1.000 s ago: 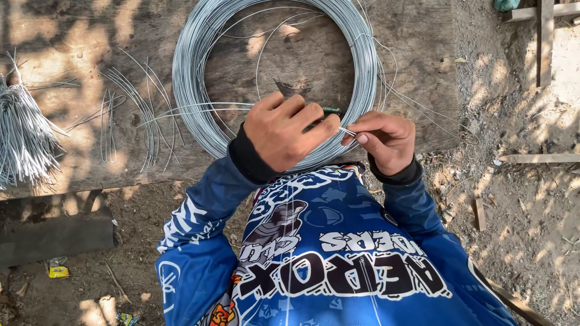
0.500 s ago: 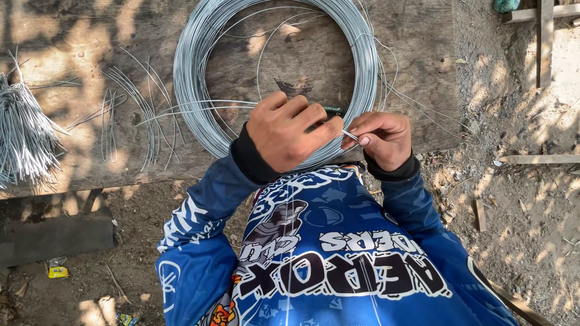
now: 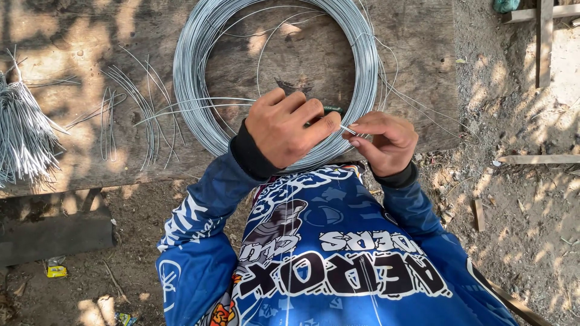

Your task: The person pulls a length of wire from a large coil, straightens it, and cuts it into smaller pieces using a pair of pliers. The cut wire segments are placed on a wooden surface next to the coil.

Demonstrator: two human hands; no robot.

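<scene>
Gripping a dark-handled tool (image 3: 331, 110), probably pliers though mostly hidden: left hand (image 3: 289, 128), fingers curled tight round the handle. Pinching the end of a thin steel wire (image 3: 347, 128) between thumb and fingertips, just beside the tool's tip: right hand (image 3: 384, 140). Both held close together above the near edge of a big coil of galvanised wire (image 3: 193, 72), lying flat on a weathered wooden board (image 3: 423, 72). Scattered left of the coil, short cut wire lengths (image 3: 145, 108), some bent into loops. Further left, at the board's end, a thick bundle of cut wire pieces (image 3: 24, 136). Beyond the board, bare dirt ground (image 3: 525, 199) with wood scraps (image 3: 538, 159).
</scene>
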